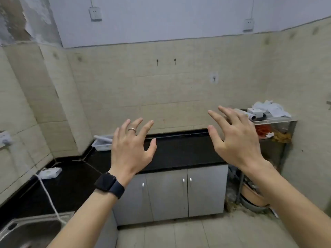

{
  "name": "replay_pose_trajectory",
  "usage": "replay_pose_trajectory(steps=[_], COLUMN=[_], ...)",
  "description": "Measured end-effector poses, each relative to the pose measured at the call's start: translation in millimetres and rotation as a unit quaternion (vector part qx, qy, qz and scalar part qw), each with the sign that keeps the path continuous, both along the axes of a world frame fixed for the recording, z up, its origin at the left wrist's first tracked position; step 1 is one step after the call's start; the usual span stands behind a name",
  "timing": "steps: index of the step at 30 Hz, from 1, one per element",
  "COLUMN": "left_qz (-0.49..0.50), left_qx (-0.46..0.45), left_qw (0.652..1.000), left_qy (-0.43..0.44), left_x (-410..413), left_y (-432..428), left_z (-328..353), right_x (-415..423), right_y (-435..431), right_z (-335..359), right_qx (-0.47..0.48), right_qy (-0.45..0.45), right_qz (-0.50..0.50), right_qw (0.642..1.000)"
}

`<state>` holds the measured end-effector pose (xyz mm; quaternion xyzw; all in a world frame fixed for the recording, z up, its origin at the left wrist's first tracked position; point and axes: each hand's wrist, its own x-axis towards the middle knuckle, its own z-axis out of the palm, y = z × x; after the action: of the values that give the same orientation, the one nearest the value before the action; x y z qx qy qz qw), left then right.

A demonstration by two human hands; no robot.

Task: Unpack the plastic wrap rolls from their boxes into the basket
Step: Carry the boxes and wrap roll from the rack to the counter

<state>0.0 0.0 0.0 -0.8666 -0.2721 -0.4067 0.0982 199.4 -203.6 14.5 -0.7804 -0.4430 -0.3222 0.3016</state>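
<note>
Plastic wrap roll (103, 138) lay slantwise across the basket (100, 147), a pale tube resting on the rim. The basket was white and shallow, and sat in the far left corner of the black tabletop (179, 151), close against the tiled wall. Well apart from it, on the metal shelf (275, 120) to the right of the tabletop, you had a white box (256, 113) with a second roll's grey end (253, 117) showing just in front of it. Crumpled white wrapping (270, 108) was heaped behind them; how many boxes lay there could not be told.

Your left hand (131, 149) was raised before the tabletop, fingers spread and slightly bent, holding nothing, with a ring (132, 129) on one finger and a dark watch (109, 185) at the wrist. Your right hand (236, 140) was likewise splayed and empty, its fingertips overlapping the shelf's left end in the view.
</note>
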Motion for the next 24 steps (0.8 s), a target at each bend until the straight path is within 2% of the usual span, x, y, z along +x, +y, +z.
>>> replay_pose_trajectory(steps=[6, 15, 20, 24], left_qz=[-0.034, -0.045, -0.039, -0.039], left_qx=[-0.071, -0.164, -0.216, -0.230], left_qw=[0.996, 0.972, 0.957, 0.954], left_qy=[0.039, 0.164, 0.187, 0.186], left_x=[39, 174, 268, 341], left_y=[-7, 7, 12, 14], left_z=[-86, -176, -198, -203], right_x=[14, 131, 222, 292], right_y=[-13, -10, -5, -2], right_z=[-84, -193, -214, -218], right_qx=[-0.014, -0.068, -0.085, -0.106], right_qy=[0.039, 0.127, 0.178, 0.181], right_qz=[-0.009, -0.067, -0.073, -0.073], right_qw=[0.999, 0.987, 0.978, 0.975])
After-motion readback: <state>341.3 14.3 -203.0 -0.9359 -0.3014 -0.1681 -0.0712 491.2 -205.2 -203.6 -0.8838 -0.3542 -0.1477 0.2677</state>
